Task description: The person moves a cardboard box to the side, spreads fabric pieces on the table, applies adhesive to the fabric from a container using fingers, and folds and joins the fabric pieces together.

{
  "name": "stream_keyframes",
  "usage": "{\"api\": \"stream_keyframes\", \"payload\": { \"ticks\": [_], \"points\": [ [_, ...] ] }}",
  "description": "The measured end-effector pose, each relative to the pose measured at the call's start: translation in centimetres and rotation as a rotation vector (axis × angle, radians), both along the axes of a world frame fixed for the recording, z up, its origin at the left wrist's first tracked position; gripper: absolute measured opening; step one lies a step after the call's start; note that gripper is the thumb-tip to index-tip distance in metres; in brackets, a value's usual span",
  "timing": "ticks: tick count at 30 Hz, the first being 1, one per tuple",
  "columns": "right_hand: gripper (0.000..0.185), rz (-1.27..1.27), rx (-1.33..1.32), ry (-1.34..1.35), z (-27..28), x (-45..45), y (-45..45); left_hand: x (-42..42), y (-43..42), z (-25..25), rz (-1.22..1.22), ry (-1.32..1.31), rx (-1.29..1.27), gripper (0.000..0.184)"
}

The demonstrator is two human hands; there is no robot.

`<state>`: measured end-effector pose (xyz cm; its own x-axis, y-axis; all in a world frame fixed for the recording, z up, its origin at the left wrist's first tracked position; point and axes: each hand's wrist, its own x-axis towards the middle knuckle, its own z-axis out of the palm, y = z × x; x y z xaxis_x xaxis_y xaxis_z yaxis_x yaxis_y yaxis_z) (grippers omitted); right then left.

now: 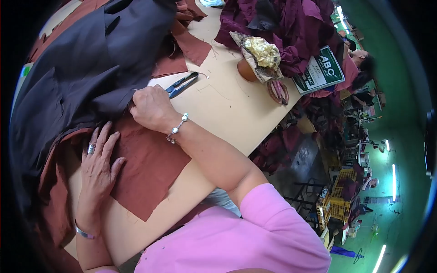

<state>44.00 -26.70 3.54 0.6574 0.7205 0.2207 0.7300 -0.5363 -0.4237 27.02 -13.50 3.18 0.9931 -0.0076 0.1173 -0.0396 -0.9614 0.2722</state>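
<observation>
My left hand [101, 161] lies flat with fingers spread, partly on rust-brown cloth [148, 175], its fingertips at the edge of a dark cloth [104, 59]. My right hand [154, 108] is closed, thumb and fingers pinched at the dark cloth's edge, above the rust piece. The dark cloth is a large, creased heap over the left side of the table. Just beyond my right hand lies a pair of thread snips [182, 85], blades partly hidden by the hand.
The pale table [214, 118] also holds rust scraps [193, 45], maroon cloth [291, 22], a brown cup [247, 71] with crumpled gold wrapping [261, 52] over it, and a green-and-white ABC box [321, 73]. Beyond the edge are another person [353, 68] and yellow crates [343, 191].
</observation>
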Motion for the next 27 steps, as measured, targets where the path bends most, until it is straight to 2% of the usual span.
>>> {"api": "stream_keyframes", "payload": {
  "ticks": [10, 14, 17, 20, 21, 25, 27],
  "points": [
    [0.022, -0.078, -0.228, 0.056, 0.8, 0.4, -0.1, 0.5, -0.4, 0.1, -0.056, 0.013, 0.032, 0.065],
    [0.032, -0.050, -0.280, 0.067, 1.1, 0.8, -0.1, 0.4, -0.1, -0.8, -0.034, -0.091, 0.088, 0.058],
    [0.038, 0.128, -0.193, 0.219, 1.2, 1.7, -1.5, 0.2, 0.0, -0.8, -0.004, -0.065, 0.015, 0.055],
    [0.039, 0.137, -0.355, 0.198, 3.1, 0.6, -2.4, 0.2, -0.1, -1.2, 0.015, -0.086, -0.026, 0.050],
    [0.038, 0.101, -0.484, 0.198, 4.7, -0.5, -2.4, 0.2, -0.1, -1.3, 0.024, -0.090, -0.029, 0.049],
    [0.027, 0.117, -0.365, 0.045, 3.2, -1.8, -4.9, 0.2, -0.5, -1.7, 0.039, -0.128, 0.030, 0.051],
    [0.023, 0.073, -0.314, 0.070, 2.7, -1.9, -5.9, 0.0, -1.1, -1.7, 0.042, -0.118, 0.050, 0.052]
  ]
}}
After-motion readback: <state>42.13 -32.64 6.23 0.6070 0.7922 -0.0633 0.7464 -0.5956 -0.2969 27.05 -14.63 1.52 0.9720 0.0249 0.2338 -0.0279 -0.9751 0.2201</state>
